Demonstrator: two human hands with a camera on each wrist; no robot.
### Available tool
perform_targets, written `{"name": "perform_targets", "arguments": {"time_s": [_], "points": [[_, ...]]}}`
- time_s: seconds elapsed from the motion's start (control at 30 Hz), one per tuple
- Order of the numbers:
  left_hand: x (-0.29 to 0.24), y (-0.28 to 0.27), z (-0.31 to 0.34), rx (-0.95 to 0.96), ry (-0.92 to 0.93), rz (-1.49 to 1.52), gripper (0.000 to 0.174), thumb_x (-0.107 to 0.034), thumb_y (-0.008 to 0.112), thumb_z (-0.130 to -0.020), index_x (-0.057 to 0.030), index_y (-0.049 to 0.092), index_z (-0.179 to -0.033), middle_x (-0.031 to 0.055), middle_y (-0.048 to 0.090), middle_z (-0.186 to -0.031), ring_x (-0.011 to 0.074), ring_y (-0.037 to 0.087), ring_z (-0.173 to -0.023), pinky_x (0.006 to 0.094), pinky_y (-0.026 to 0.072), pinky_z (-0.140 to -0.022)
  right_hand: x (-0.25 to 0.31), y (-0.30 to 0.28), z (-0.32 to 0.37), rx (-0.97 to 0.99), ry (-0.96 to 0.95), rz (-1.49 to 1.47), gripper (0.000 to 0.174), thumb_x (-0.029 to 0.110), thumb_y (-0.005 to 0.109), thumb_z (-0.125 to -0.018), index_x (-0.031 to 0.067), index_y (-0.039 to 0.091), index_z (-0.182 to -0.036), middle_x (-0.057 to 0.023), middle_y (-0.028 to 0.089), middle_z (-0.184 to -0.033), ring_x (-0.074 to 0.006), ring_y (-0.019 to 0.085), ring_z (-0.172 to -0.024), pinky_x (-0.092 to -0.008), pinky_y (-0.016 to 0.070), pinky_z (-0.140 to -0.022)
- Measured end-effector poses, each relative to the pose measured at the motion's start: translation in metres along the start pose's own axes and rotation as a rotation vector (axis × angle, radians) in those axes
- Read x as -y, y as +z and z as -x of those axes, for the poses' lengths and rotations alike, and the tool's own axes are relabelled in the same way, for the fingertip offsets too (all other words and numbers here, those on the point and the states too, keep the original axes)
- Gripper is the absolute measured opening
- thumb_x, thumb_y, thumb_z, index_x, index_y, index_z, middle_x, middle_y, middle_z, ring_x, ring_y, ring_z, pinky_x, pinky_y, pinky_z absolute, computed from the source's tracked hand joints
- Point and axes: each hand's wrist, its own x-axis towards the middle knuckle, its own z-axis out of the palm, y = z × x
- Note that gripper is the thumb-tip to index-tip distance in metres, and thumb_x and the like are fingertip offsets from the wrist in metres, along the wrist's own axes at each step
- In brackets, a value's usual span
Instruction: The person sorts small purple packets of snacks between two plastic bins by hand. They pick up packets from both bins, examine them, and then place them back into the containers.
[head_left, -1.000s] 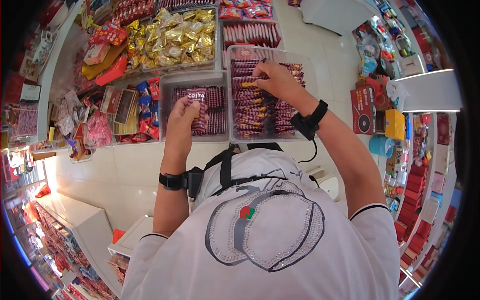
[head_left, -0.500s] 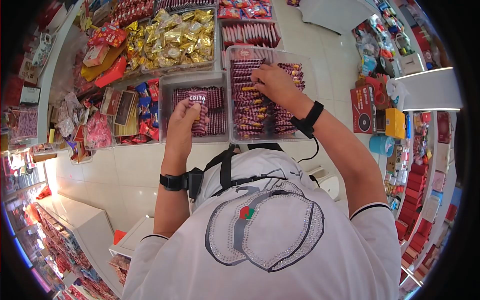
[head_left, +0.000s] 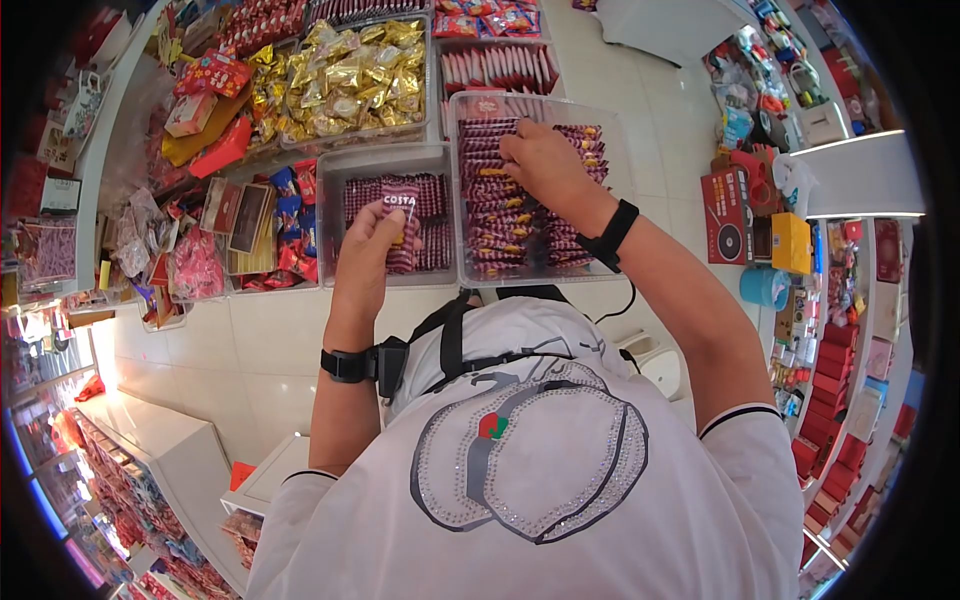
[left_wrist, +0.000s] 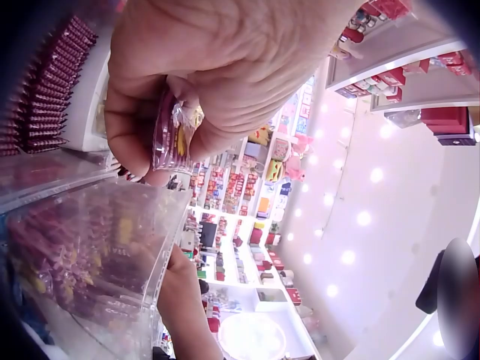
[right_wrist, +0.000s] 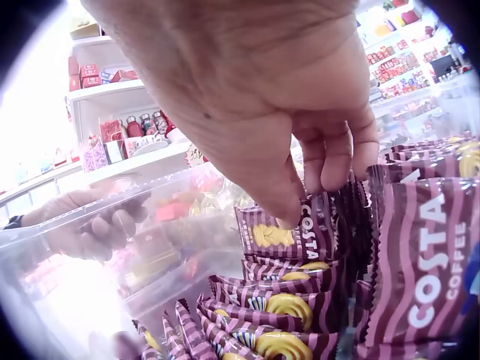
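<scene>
In the head view my left hand (head_left: 362, 255) holds a purple-striped Costa cookie packet (head_left: 399, 201) between thumb and fingers, above the smaller clear bin (head_left: 334, 165). Similar packets stand in rows beneath it. My right hand (head_left: 552, 172) reaches into the larger clear bin (head_left: 540, 282), over the far part of its left row. The right wrist view shows my thumb on the printed front of a Costa cookie packet (right_wrist: 271, 235), with fingers curled behind its top edge. More packets showing yellow cookies lean in a row below. Their lower ends are hidden.
Gold-wrapped sweets (head_left: 360, 75) fill a bin behind the smaller one. Red-edged packets (head_left: 500, 68) stand behind the larger bin. Boxes and wrapped sweets (head_left: 240, 215) crowd the left side, and a stocked shelf (head_left: 835, 380) runs along the right.
My right hand has shifted slightly toward me and left over the row of packets. My left hand stays nearly still with its packet.
</scene>
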Motion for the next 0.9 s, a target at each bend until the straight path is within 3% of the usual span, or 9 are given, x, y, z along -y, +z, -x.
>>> {"name": "perform_targets", "arguments": {"time_s": [0.23,0.53,0.9], "points": [[0.002,-0.001,0.0,0.014,-0.007,-0.008,0.024,-0.024,0.063,-0.103,-0.0063,0.059,-0.118,0.0053,0.07,-0.098,0.0115,0.068,-0.079,0.0238,0.0541,-0.07,-0.002,0.005,-0.001,-0.01,-0.015,0.031,0.025,0.009,0.077,-0.074,0.0071,0.066,-0.097,-0.0132,0.063,-0.098,-0.0349,0.063,-0.096,-0.0475,0.0523,-0.084],[0.001,0.002,0.002,0.016,-0.022,-0.003,0.024,-0.025,0.062,-0.103,-0.0068,0.059,-0.119,0.004,0.069,-0.097,0.0102,0.068,-0.077,0.0221,0.0545,-0.064,-0.002,0.005,-0.004,-0.05,-0.053,0.075,0.022,0.009,0.075,-0.076,0.0075,0.066,-0.095,-0.0121,0.064,-0.096,-0.0335,0.064,-0.095,-0.0473,0.0523,-0.082],[-0.001,0.003,0.003,0.017,-0.039,-0.003,0.024,-0.023,0.061,-0.103,-0.0056,0.059,-0.119,0.0049,0.069,-0.099,0.0108,0.068,-0.081,0.0229,0.0542,-0.066,-0.001,0.003,-0.004,-0.054,-0.047,0.073,0.029,0.011,0.078,-0.073,0.0069,0.064,-0.099,-0.0127,0.064,-0.097,-0.0343,0.064,-0.096,-0.0464,0.0526,-0.084]]}}
